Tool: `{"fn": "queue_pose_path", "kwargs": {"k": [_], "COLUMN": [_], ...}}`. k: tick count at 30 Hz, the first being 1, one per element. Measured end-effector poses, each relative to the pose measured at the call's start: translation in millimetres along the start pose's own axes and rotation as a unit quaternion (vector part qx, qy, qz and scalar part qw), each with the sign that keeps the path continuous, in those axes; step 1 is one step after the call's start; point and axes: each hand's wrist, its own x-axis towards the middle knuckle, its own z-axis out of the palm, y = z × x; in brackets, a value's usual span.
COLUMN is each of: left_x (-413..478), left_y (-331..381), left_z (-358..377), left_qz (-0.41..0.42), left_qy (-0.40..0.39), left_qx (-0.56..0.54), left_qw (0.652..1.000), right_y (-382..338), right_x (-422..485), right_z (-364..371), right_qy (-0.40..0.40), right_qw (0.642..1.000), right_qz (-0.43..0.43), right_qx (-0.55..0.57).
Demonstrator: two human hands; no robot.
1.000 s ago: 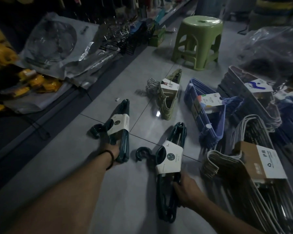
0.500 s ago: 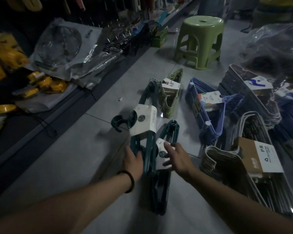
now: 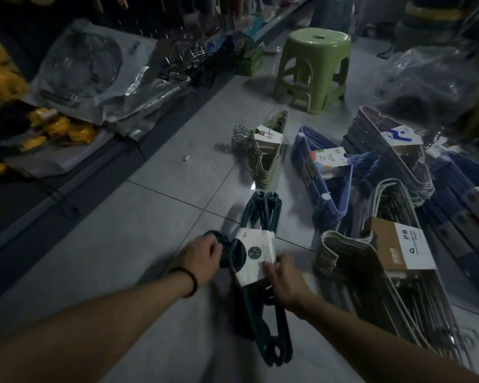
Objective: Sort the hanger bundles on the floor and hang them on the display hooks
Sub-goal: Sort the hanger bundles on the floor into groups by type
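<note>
Two dark green hanger bundles [image 3: 263, 214] with white paper sleeves lie stacked together on the grey floor tiles in front of me. My left hand [image 3: 202, 255] grips their hooks at the left side. My right hand [image 3: 284, 277] presses on the white sleeve, slightly blurred. Other bundles lie beyond: an olive green one [image 3: 268, 150], a blue one [image 3: 324, 178], a white wire one with a brown and white card [image 3: 371, 261], and a pinkish one [image 3: 393, 145].
A green plastic stool [image 3: 315, 64] stands at the far middle. A low dark shelf edge [image 3: 67, 194] runs along the left with plastic-wrapped goods and yellow items. A clear plastic bag [image 3: 432, 81] sits at the far right. Dark blue bundles [image 3: 470, 200] fill the right edge.
My left hand has brought its green bundle down onto the second one and shifted to the hooks. My right hand has moved onto the sleeve of the stacked pair.
</note>
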Motion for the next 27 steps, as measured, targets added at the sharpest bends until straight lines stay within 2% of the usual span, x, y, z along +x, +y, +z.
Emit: {"fn": "queue_pose_path", "kwargs": {"k": [2,4,7,10,14,17,22,27], "left_x": [24.9,44.4,68.9,86.3,96.6,99.1,106.6,109.7], "left_y": [-7.4,-11.7,-10.2,-5.0,2.0,3.6,19.2,14.3], "left_z": [-12.4,-17.1,-17.8,-11.2,2.8,6.9,9.9,19.3], "left_qz": [0.006,-0.023,-0.066,-0.041,-0.031,-0.019,-0.054,-0.031], "left_qy": [0.021,-0.047,-0.130,-0.154,-0.176,-0.150,-0.137,-0.136], "left_qx": [0.074,0.139,0.100,0.060,0.106,0.163,0.250,0.299], "left_qw": [0.997,0.989,0.984,0.985,0.978,0.975,0.957,0.944], "right_y": [-8.7,-15.3,-22.4,-25.2,-22.2,-23.6,-20.7,-7.1], "right_x": [-5.1,-4.0,-3.4,-0.1,15.3,22.2,27.4,40.8], "right_z": [9.2,16.4,24.4,28.0,26.8,24.0,16.9,20.8], "right_qy": [0.022,0.071,0.128,0.155,0.116,0.097,0.064,0.061], "right_qw": [0.999,0.996,0.992,0.988,0.982,0.972,0.989,0.995], "right_qz": [-0.004,-0.003,0.009,0.011,0.040,0.034,0.036,0.034], "right_qx": [-0.032,-0.048,-0.007,-0.010,-0.142,-0.213,-0.131,-0.065]}}
